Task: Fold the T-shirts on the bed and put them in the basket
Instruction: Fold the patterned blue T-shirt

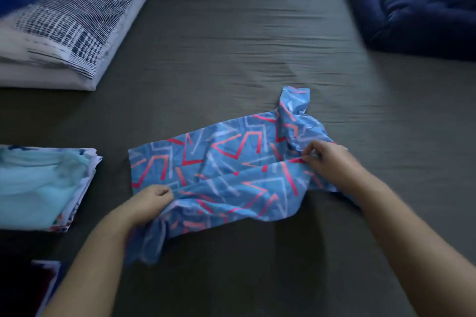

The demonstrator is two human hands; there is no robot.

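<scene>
Blue patterned T-shirt (pixel 226 162) lengthwise left-to-right

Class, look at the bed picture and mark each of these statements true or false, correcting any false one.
1. Both hands grip the patterned shirt. True: left hand, right hand.
2. The patterned shirt is plain white. False: it is blue with pink and white shapes.
3. A pale blue folded pile lies to the left of the shirt. True.
4. The navy cloth lies under the right hand. False: it lies apart, at the far right of the bed sheet.
</scene>
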